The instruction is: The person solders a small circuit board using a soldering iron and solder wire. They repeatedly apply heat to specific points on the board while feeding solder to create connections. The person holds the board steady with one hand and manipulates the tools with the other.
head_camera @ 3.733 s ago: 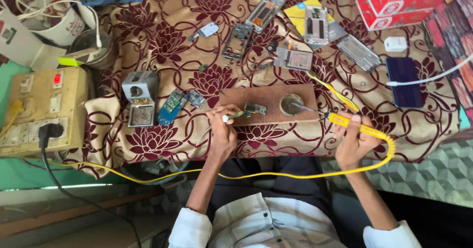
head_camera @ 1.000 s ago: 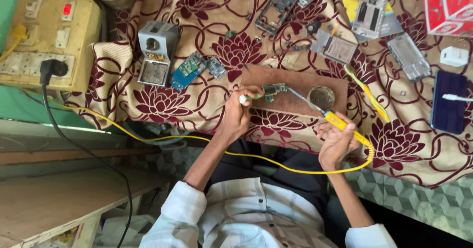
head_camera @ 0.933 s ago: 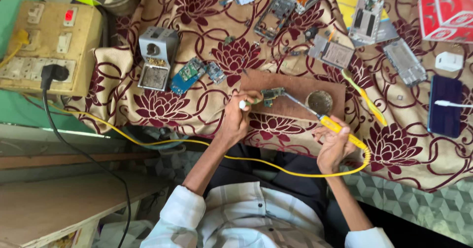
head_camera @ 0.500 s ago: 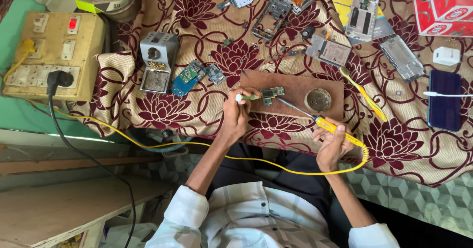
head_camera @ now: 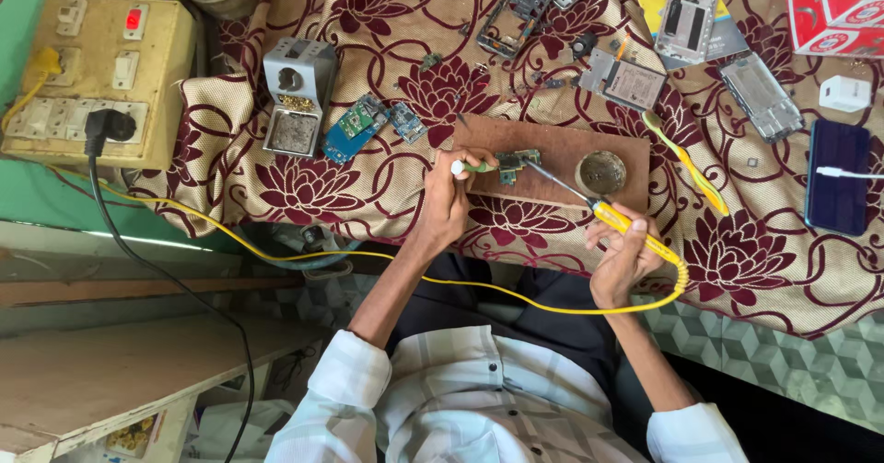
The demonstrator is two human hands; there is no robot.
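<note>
Your right hand (head_camera: 624,259) gripped the yellow soldering iron (head_camera: 619,222) by its handle, tip on the small circuit board (head_camera: 512,162) just beyond your left hand (head_camera: 446,207). That hand pinched a green-handled tool (head_camera: 471,167) against the board. The board looked light, stiff and fragile, best held by its edges. It lay on the wooden block (head_camera: 552,150), a round tin (head_camera: 600,171) past your right fingers. Loose parts crowded the bench; open room was only toward you.
</note>
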